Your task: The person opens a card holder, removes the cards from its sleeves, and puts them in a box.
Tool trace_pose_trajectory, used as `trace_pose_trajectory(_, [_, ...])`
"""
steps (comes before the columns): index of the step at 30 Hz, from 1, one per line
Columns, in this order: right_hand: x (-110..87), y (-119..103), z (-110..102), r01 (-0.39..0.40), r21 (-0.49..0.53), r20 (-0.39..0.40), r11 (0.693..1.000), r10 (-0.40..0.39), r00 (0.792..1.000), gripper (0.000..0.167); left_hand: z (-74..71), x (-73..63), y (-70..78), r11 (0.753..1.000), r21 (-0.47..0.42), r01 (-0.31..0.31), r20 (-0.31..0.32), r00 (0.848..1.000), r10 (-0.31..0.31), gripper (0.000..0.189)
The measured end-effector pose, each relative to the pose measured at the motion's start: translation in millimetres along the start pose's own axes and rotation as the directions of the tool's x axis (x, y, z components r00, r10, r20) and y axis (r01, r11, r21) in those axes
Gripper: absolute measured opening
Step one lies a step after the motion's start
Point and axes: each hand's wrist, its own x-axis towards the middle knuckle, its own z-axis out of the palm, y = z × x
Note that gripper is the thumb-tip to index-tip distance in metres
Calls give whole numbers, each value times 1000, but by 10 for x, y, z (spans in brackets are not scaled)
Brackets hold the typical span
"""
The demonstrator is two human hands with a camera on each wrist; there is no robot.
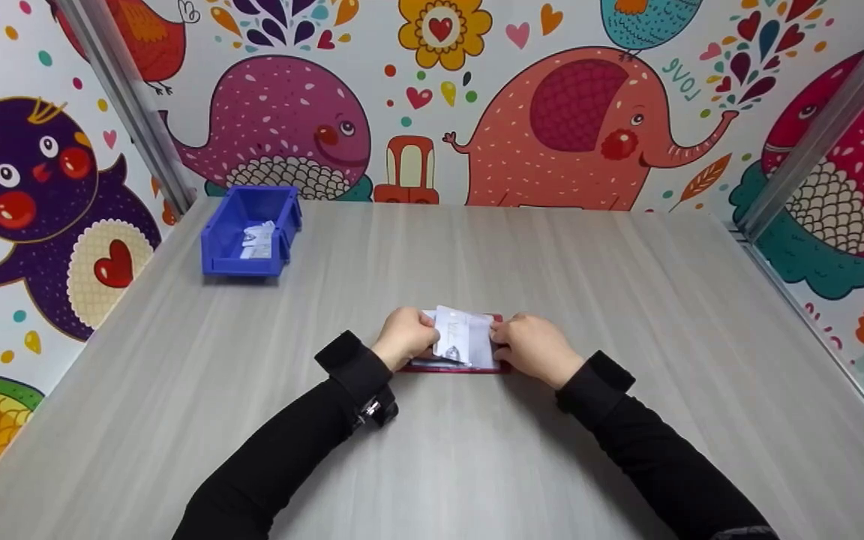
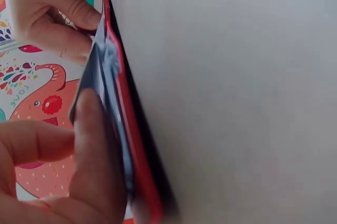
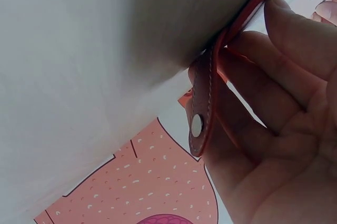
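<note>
A red card holder (image 1: 447, 370) with clear plastic sleeves (image 1: 483, 346) lies open at the middle of the table. My left hand (image 1: 406, 336) pinches a white printed card (image 1: 451, 334) between thumb and fingers, tilted over the sleeves. Whether the card's edge is inside a sleeve, I cannot tell. At the holder's right end, my right hand (image 1: 537, 346) grips the edge of the holder and its sleeve. In the right wrist view a stitched strap (image 3: 205, 92) with a metal snap (image 3: 197, 125) hangs loose beside the right fingers.
On the grey wood-grain table (image 1: 627, 285), a blue bin (image 1: 241, 266) stands at the back left, with several white cards (image 1: 257, 241) inside. Printed cartoon panels (image 1: 417, 90) wall in the back and sides, joined by metal posts (image 1: 124, 97).
</note>
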Motion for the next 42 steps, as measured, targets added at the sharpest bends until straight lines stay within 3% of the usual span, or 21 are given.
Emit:
trace_pose_trajectory(6, [5, 3, 8, 3, 4, -7, 1000, -3, 1000, 24, -127, -4, -50, 998, -53, 33, -28, 999, -35, 16])
trace_pose_trajectory(13, [5, -1, 5, -2, 5, -5, 1000, 2, 1000, 26, -283, -20, -82, 983, -176, 61, -39, 997, -69, 17])
trace_pose_trajectory(21, [-7, 8, 6, 29, 7, -34, 1000, -28, 999, 25, -416, -27, -157, 994, -110, 23, -95, 995, -34, 17])
trace_pose_trajectory(28, [-9, 19, 14, 42, 10, -36, 999, -41, 999, 25, -625, 14, -261, 980, -198, 31, -127, 990, -57, 26])
trace_pose_trajectory(34, [-9, 18, 12, 44, 17, -39, 999, -43, 998, 25, -1001, 94, -406, 962, -274, 0, -243, 967, -69, 31])
trace_pose_trajectory(37, [-10, 15, 11, 43, 16, -40, 999, -42, 998, 25, -1234, 121, -464, 942, -336, 11, -286, 952, -113, 34])
trace_pose_trajectory(42, [-13, 11, 11, 29, 15, -30, 999, -28, 999, 21, -1595, 135, -545, 924, -380, 37, -371, 909, -189, 38])
